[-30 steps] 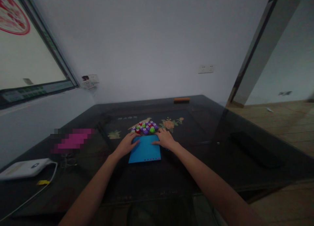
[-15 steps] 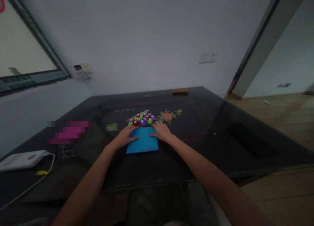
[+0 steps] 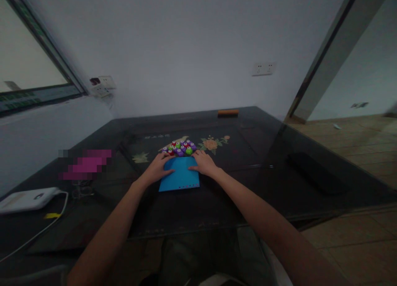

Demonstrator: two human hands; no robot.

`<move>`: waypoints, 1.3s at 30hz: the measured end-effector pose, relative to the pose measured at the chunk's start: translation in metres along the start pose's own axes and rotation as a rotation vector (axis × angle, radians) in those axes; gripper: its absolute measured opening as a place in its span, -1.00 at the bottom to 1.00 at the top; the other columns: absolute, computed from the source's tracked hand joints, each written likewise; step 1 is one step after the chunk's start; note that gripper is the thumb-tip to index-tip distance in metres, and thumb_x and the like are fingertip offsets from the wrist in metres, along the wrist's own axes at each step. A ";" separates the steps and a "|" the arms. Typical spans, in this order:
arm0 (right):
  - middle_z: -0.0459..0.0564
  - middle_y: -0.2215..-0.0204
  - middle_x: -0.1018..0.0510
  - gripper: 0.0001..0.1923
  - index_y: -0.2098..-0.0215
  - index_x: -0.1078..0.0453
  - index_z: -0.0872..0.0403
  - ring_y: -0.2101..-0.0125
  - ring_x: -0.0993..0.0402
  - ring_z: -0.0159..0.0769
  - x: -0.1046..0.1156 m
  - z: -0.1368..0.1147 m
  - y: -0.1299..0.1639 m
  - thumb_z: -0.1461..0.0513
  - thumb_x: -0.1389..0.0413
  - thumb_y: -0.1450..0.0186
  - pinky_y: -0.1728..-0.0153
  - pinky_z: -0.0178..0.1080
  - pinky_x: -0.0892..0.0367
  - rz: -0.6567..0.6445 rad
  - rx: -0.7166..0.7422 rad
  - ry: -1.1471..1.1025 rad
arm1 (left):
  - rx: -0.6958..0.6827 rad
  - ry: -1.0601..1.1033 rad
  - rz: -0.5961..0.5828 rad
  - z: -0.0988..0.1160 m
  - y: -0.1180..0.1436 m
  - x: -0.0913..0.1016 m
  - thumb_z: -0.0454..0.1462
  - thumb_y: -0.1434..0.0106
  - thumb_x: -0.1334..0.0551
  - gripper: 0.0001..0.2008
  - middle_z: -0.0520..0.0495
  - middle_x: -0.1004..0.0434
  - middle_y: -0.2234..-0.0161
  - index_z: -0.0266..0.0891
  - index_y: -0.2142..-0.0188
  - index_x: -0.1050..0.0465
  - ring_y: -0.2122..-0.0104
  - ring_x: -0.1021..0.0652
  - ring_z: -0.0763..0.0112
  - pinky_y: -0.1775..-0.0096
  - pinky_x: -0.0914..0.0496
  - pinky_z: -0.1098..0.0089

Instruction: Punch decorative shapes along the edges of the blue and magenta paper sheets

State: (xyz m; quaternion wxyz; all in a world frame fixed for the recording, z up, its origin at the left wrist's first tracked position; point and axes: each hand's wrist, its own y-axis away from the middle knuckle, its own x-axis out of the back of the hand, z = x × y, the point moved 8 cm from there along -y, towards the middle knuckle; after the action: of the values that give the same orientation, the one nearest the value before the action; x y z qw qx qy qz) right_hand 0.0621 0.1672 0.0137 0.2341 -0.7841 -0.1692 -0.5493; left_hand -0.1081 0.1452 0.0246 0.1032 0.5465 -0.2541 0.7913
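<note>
On the worktop [image 3: 173, 218], a white device [image 3: 29, 199] lies far left. Next, the left hand [image 3: 160, 165] touches the blue card [image 3: 180, 178], which sits just before small coloured toys [image 3: 178, 146]. The right hand [image 3: 203, 163] touches the card's other side. Thumbs overlap it; whether the 2 hands grip it, I cannot tell.

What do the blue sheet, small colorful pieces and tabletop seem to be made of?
Blue sheet: probably card or thin plastic, matte, mostly even color without glare.
Small colorful pieces: likely plastic, by their saturated colors; finish unclear.
Tabletop: glossy, perhaps glass or lacquer, given its pale sheen.
</note>
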 end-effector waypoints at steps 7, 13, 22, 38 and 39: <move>0.17 0.02 -0.37 -0.38 -0.01 -0.21 0.12 0.03 -0.28 -0.02 0.005 -0.002 0.001 0.02 -0.23 -0.08 0.14 -0.06 -0.26 0.054 -0.016 -0.020 | 0.076 0.023 0.149 -0.006 0.000 0.011 -0.26 -0.22 -0.10 -0.73 -0.13 -0.42 0.13 -0.21 0.10 -0.42 0.10 -0.44 0.23 0.03 -0.32 0.20; 0.10 0.10 -0.42 -0.63 0.09 -0.27 0.11 0.09 -0.33 -0.12 0.017 -0.005 0.002 0.19 -0.18 -0.16 0.19 -0.16 -0.26 0.146 -0.020 0.007 | 0.154 -0.002 0.181 -0.018 0.001 0.011 -0.19 -0.21 -0.12 -0.76 -0.12 -0.53 0.18 -0.19 0.20 -0.47 0.18 -0.51 0.20 0.11 -0.36 0.24; 0.04 0.27 -0.50 -0.91 0.30 -0.39 0.08 0.19 -0.39 -0.21 0.022 0.001 -0.004 0.26 -0.05 -0.26 0.24 -0.26 -0.23 0.204 -0.055 0.000 | 0.232 -0.038 0.175 -0.021 0.004 0.014 -0.17 -0.21 -0.12 -0.78 -0.07 -0.55 0.23 -0.16 0.20 -0.43 0.27 -0.54 0.23 0.20 -0.37 0.29; 0.04 0.35 -0.56 -0.79 0.22 -0.40 0.18 0.38 -0.48 -0.32 0.010 0.017 -0.010 0.27 -0.16 -0.18 0.33 -0.27 -0.37 0.089 -0.189 -0.952 | 0.429 0.564 0.380 -0.046 0.008 0.022 -0.07 -0.03 -0.27 -0.68 -0.09 -0.53 0.32 -0.25 0.31 -0.43 0.32 -0.51 0.28 0.31 -0.36 0.37; 0.04 0.38 -0.57 -0.80 0.22 -0.41 0.18 0.41 -0.48 -0.33 0.005 0.013 -0.009 0.26 -0.16 -0.18 0.36 -0.27 -0.38 -0.005 -0.178 -1.051 | 0.463 0.610 0.402 -0.048 0.009 0.022 -0.06 -0.01 -0.28 -0.66 -0.07 -0.52 0.36 -0.25 0.31 -0.43 0.36 -0.50 0.31 0.35 -0.34 0.39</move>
State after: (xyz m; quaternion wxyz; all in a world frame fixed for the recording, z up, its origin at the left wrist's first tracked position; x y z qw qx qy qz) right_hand 0.0689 0.1822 0.0160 0.0489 -0.9700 -0.2181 -0.0953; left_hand -0.1596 0.1595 0.0285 -0.1080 0.2361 -0.1294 0.9570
